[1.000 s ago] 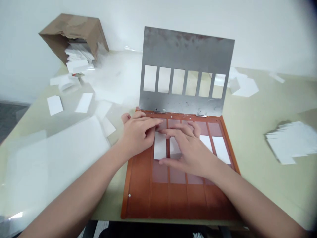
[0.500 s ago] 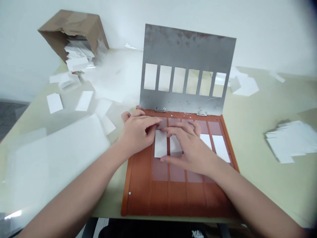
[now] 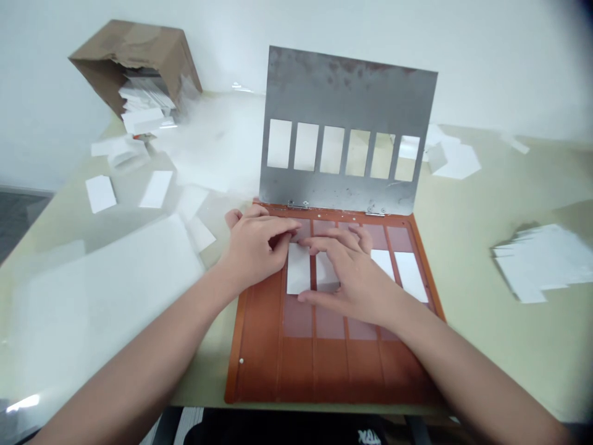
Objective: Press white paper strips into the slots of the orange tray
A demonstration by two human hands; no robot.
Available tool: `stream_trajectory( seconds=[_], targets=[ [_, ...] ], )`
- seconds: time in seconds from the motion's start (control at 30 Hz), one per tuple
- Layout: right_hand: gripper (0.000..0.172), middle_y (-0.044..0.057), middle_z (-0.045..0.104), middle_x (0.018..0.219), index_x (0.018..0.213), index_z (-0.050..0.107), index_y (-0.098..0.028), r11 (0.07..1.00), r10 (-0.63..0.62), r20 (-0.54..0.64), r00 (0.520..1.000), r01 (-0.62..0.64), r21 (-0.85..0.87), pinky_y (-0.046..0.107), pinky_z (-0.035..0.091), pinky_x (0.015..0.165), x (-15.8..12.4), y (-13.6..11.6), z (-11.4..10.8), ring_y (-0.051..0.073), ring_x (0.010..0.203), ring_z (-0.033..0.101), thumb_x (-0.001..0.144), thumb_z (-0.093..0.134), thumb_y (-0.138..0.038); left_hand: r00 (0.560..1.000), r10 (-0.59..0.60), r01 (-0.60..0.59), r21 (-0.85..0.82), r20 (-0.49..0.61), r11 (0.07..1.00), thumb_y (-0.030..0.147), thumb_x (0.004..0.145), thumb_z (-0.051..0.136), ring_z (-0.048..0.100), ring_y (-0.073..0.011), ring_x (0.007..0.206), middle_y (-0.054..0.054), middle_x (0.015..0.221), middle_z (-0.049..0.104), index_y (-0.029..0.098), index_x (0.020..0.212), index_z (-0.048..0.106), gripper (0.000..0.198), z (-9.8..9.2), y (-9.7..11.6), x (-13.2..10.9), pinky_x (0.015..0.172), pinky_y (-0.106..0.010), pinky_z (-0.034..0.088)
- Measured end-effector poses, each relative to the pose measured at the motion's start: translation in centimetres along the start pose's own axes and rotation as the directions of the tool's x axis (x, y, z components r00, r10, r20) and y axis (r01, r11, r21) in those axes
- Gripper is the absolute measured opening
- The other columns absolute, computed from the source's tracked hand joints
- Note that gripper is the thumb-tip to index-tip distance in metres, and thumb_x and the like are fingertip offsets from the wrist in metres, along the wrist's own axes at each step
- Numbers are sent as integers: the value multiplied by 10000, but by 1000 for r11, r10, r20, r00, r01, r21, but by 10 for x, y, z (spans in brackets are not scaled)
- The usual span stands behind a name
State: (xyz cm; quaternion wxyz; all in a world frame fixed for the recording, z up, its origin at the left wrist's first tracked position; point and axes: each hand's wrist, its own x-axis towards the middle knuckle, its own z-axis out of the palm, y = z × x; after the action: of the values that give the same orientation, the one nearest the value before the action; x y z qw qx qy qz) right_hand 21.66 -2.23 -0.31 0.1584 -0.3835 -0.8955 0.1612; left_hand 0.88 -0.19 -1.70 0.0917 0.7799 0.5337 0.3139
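Note:
An orange-brown tray (image 3: 259, 346) with raised ribs lies in front of me, and pale translucent strips (image 3: 297, 321) run along its slots. Several white cards lie across the strips; the rightmost card (image 3: 411, 278) shows fully. At the leftmost white card (image 3: 299, 269), my right hand (image 3: 356, 272) spans the length, with thumb at the near end and fingers at the far end. My left hand (image 3: 257, 247) is closed in a pinch by that card's far left corner; what its fingertips hold is hidden. My right hand partly covers the middle cards.
A hinged metal plate (image 3: 347, 86) with rectangular windows stands up behind the tray. A cardboard box (image 3: 143, 43) of white pieces is at back left. Loose cards (image 3: 156, 189) and a white sheet (image 3: 134, 278) lie left; a card pile (image 3: 551, 262) lies right.
The whole view has shifted very slightly. Both hands keep the same place at the leftmost card, and no card has visibly moved.

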Motion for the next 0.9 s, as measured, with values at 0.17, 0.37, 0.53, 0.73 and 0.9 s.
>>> stream_trajectory(
  seconds=[0.17,0.37,0.53,0.73,0.9],
  targets=[
    [569,61,649,1294,1201,432,-258,1000,5,0,1000,-5,1,575,152,1136,0,0,0,301,1241,519,789,762,-468,1000,-6,6,-5,16,1000,185,859,560,627,-222,819,41,825,790,286,887,757,223,-1,0,0,787,-443,265],
    [566,65,654,1281,1200,431,-256,1000,0,-10,1000,0,4,579,170,1133,0,-1,-1,299,1233,525,786,764,-450,1000,-7,7,4,20,1000,197,844,568,626,-228,822,34,795,786,285,871,759,212,-2,1,0,802,-455,282],
    [650,89,635,1315,1262,401,-259,1000,1,-10,1000,-1,2,594,180,1132,-2,0,-3,325,1283,494,772,763,-488,1000,-15,15,6,21,1000,200,849,568,635,-237,826,20,775,781,285,876,761,213,-2,2,0,807,-462,308],
    [670,94,625,1329,1242,395,-266,1000,25,-1,1000,-25,12,611,181,1127,-2,1,-5,339,1300,477,745,785,-490,998,-23,23,1,57,1000,98,817,497,634,-235,840,15,850,791,285,892,766,336,-4,0,1,819,-457,327],
    [652,87,632,1310,1230,393,-258,999,31,-2,1000,-31,15,601,180,1128,-2,0,-5,325,1287,488,754,776,-487,991,-20,23,-19,136,1000,39,817,416,608,-251,924,36,948,793,308,1010,760,477,-8,-4,2,836,-472,285]
  ],
)
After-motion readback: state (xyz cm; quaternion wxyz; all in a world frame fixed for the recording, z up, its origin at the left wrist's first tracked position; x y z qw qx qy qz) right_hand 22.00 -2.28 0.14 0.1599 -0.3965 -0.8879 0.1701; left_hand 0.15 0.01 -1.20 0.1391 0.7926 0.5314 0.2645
